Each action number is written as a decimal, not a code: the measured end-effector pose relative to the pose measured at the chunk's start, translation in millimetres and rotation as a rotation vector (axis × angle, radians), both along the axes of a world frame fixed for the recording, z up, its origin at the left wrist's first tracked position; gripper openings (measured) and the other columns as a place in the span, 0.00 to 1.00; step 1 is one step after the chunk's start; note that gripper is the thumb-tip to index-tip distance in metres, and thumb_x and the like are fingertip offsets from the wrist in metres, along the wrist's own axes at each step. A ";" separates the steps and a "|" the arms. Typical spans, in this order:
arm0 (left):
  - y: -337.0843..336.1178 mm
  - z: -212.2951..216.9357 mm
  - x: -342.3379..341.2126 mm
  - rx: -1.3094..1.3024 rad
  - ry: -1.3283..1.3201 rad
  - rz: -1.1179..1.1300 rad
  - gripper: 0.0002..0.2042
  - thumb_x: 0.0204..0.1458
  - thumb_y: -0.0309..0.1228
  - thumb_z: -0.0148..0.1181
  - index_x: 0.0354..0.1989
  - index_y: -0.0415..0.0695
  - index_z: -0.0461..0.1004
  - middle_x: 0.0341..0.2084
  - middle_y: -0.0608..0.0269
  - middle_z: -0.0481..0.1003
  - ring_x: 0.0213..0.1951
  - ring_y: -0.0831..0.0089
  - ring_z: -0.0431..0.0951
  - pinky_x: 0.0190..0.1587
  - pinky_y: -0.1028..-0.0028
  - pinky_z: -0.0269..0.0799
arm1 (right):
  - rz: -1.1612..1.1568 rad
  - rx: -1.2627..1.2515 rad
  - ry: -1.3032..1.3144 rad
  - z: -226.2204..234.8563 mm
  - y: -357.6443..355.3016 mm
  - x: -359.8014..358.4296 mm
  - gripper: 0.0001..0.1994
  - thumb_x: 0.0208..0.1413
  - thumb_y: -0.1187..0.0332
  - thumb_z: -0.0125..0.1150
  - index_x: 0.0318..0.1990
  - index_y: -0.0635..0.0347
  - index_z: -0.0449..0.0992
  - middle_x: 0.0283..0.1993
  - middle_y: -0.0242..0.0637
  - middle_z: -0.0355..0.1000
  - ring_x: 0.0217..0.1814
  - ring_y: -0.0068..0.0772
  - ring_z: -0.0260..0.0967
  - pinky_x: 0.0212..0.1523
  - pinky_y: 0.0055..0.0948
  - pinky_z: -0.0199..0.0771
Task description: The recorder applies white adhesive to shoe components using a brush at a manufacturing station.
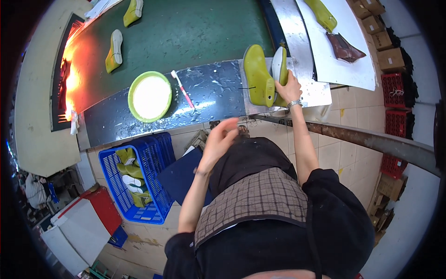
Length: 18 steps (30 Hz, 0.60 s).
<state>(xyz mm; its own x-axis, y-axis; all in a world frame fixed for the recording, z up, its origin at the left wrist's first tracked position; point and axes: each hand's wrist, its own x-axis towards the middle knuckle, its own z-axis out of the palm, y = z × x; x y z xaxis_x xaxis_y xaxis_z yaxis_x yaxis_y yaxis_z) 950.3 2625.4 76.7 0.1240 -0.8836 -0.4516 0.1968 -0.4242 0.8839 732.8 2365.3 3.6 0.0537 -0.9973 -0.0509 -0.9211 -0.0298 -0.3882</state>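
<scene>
At the right end of the bench, my right hand (pixel 289 89) is closed around the heel end of a yellow-green shoe last with a white sole (pixel 278 65), which stands on its side. Just left of it lies another yellow-green shoe last (pixel 256 69), with a hole near its heel. My left hand (pixel 221 142) hovers in front of the bench edge, slightly blurred, its fingers apart and holding nothing. Farther left on the dark bench top are a green bowl (pixel 133 109) of white liquid and a red-and-white toothbrush (pixel 184 91).
Two white-soled lasts (pixel 114 49) (pixel 134 11) lie on the green conveyor belt (pixel 190 32), beside a glowing heater (pixel 69 83). A blue crate (pixel 162 186) of lasts stands below. A metal bar (pixel 362 135) crosses at right. A brown shoe upper (pixel 344 48) lies on a white board.
</scene>
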 end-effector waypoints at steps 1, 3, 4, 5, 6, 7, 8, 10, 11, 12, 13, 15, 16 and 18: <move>-21.5 -4.5 -2.2 -0.048 -0.029 -0.067 0.21 0.61 0.30 0.61 0.63 0.45 0.72 0.51 0.58 0.79 0.45 0.75 0.80 0.43 0.73 0.78 | -0.025 0.175 -0.005 0.1 -7.5 8.7 0.48 0.41 0.42 0.71 0.71 0.47 0.58 0.63 0.53 0.66 0.66 0.67 0.61 0.62 0.65 0.63; -73.1 -30.5 -23.8 -0.209 -0.340 -0.041 0.29 0.53 0.36 0.67 0.64 0.42 0.69 0.51 0.44 0.77 0.52 0.55 0.79 0.50 0.60 0.76 | 0.000 0.138 0.027 -7.8 -17.9 17.9 0.51 0.41 0.41 0.72 0.72 0.46 0.55 0.63 0.55 0.66 0.67 0.68 0.60 0.61 0.70 0.61; -103.9 -36.6 -40.2 -0.445 -0.631 0.058 0.33 0.51 0.39 0.68 0.65 0.40 0.67 0.52 0.39 0.74 0.57 0.46 0.74 0.55 0.54 0.73 | -0.004 0.177 0.099 -4.6 -24.2 15.7 0.50 0.41 0.40 0.73 0.72 0.44 0.56 0.63 0.55 0.66 0.67 0.68 0.60 0.60 0.72 0.60; -133.2 -24.7 -58.0 -0.438 -0.600 0.076 0.33 0.50 0.41 0.69 0.65 0.46 0.66 0.58 0.38 0.69 0.61 0.42 0.69 0.56 0.51 0.72 | -0.027 0.218 0.176 -3.7 -28.2 7.4 0.49 0.40 0.40 0.73 0.71 0.42 0.57 0.63 0.56 0.66 0.67 0.67 0.61 0.59 0.73 0.60; -151.2 -14.3 -72.5 -0.390 -0.681 0.064 0.32 0.50 0.42 0.69 0.64 0.50 0.67 0.59 0.39 0.66 0.59 0.39 0.68 0.54 0.50 0.73 | -0.023 0.179 0.339 -1.1 -27.2 7.9 0.48 0.40 0.39 0.73 0.70 0.40 0.59 0.62 0.55 0.66 0.66 0.66 0.61 0.58 0.72 0.61; -165.4 -8.9 -75.1 -0.348 -0.764 0.055 0.31 0.50 0.43 0.70 0.63 0.55 0.68 0.60 0.40 0.64 0.58 0.37 0.68 0.53 0.50 0.75 | -0.019 0.125 0.495 4.8 -27.8 12.5 0.46 0.40 0.38 0.72 0.69 0.38 0.61 0.62 0.54 0.66 0.66 0.66 0.62 0.58 0.70 0.62; -169.5 -13.4 -69.5 -0.336 -0.774 0.081 0.31 0.50 0.43 0.70 0.63 0.55 0.68 0.60 0.40 0.64 0.58 0.37 0.68 0.53 0.50 0.75 | 0.006 0.057 0.527 11.1 -26.5 16.8 0.45 0.40 0.39 0.73 0.68 0.37 0.63 0.61 0.53 0.67 0.66 0.65 0.61 0.56 0.69 0.62; -171.9 -23.3 -58.2 -0.234 -0.901 -0.033 0.27 0.50 0.40 0.68 0.60 0.60 0.69 0.59 0.40 0.63 0.54 0.34 0.70 0.52 0.50 0.76 | -0.019 -0.209 0.386 41.2 -7.2 35.5 0.37 0.42 0.45 0.75 0.62 0.41 0.72 0.53 0.48 0.70 0.58 0.58 0.69 0.51 0.59 0.69; -172.8 -26.8 -50.7 -0.221 -0.906 -0.012 0.27 0.50 0.40 0.68 0.60 0.60 0.69 0.59 0.40 0.63 0.54 0.34 0.70 0.52 0.50 0.76 | 0.004 -0.212 0.382 38.5 -17.5 38.6 0.37 0.42 0.45 0.75 0.62 0.41 0.72 0.53 0.48 0.70 0.58 0.58 0.69 0.51 0.59 0.69; -173.2 -25.5 -48.8 -0.212 -0.915 -0.036 0.25 0.49 0.38 0.68 0.57 0.60 0.69 0.55 0.42 0.64 0.53 0.36 0.71 0.49 0.51 0.78 | 0.119 -0.092 0.259 40.1 -29.9 25.5 0.34 0.44 0.47 0.75 0.61 0.43 0.74 0.49 0.48 0.71 0.52 0.55 0.71 0.49 0.53 0.72; -173.2 -25.9 -47.7 -0.202 -0.922 -0.062 0.24 0.48 0.36 0.68 0.55 0.60 0.69 0.52 0.44 0.65 0.51 0.39 0.72 0.45 0.52 0.79 | 0.230 0.029 0.136 37.4 -39.1 13.3 0.32 0.46 0.49 0.74 0.59 0.46 0.76 0.45 0.47 0.71 0.47 0.52 0.73 0.47 0.48 0.74; -168.9 -21.9 -35.7 -0.068 -0.857 -0.015 0.25 0.45 0.30 0.67 0.54 0.58 0.68 0.48 0.46 0.70 0.45 0.42 0.78 0.42 0.52 0.79 | 0.333 -0.115 0.099 24.3 -39.7 4.1 0.27 0.50 0.50 0.71 0.57 0.49 0.79 0.42 0.48 0.72 0.40 0.49 0.74 0.43 0.40 0.76; -162.2 -31.1 -21.5 -0.103 -0.777 0.039 0.25 0.45 0.30 0.66 0.54 0.54 0.69 0.48 0.44 0.71 0.46 0.42 0.78 0.42 0.53 0.79 | 0.295 -0.086 0.069 22.8 -38.3 8.9 0.27 0.50 0.50 0.71 0.57 0.48 0.79 0.43 0.48 0.72 0.41 0.49 0.75 0.44 0.41 0.76; -148.0 -31.1 10.3 -0.146 -0.638 0.078 0.25 0.46 0.28 0.66 0.55 0.46 0.70 0.50 0.44 0.74 0.48 0.48 0.79 0.45 0.56 0.79 | 0.276 -0.076 0.009 28.2 -38.9 14.7 0.20 0.56 0.59 0.67 0.56 0.52 0.80 0.44 0.46 0.72 0.40 0.45 0.74 0.43 0.39 0.76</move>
<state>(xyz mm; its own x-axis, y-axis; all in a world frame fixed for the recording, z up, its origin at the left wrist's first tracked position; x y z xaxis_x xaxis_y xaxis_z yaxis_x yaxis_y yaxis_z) 960.5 2477.4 45.5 0.3938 -0.9078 -0.1442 -0.3593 -0.2965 0.8849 747.5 2326.4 31.8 0.3234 -0.9460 0.0215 -0.8776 -0.3083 -0.3670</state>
